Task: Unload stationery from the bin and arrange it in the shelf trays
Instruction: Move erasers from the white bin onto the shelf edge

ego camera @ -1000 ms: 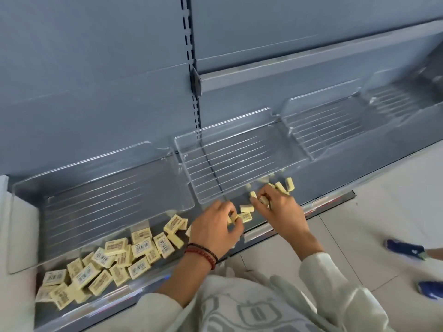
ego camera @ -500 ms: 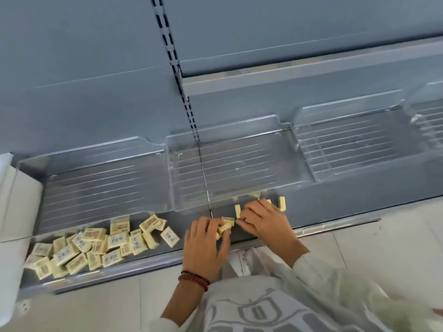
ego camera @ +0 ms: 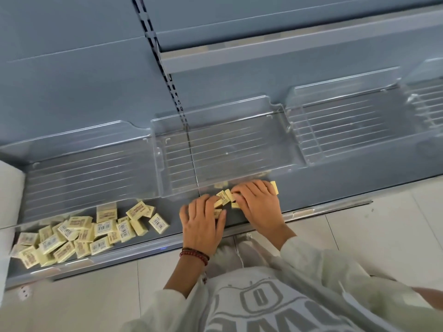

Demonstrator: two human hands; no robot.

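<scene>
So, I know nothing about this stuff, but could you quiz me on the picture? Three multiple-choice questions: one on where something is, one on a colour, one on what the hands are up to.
1. Where does the big heap of boxes lie?
A. in the left tray
B. in the far right tray
C. on the floor

2. What colour are those boxes?
A. blue
B. pale yellow
C. red

3. What are the left hand and right hand doing?
A. hanging idle
B. lifting a tray
C. handling small boxes at the front of the middle tray

Answers:
1 A: the heap sits along the left tray's front edge.
2 B: every box is pale yellow, and several show barcodes.
3 C: the fingers of both hands lie on the small boxes there.
</scene>
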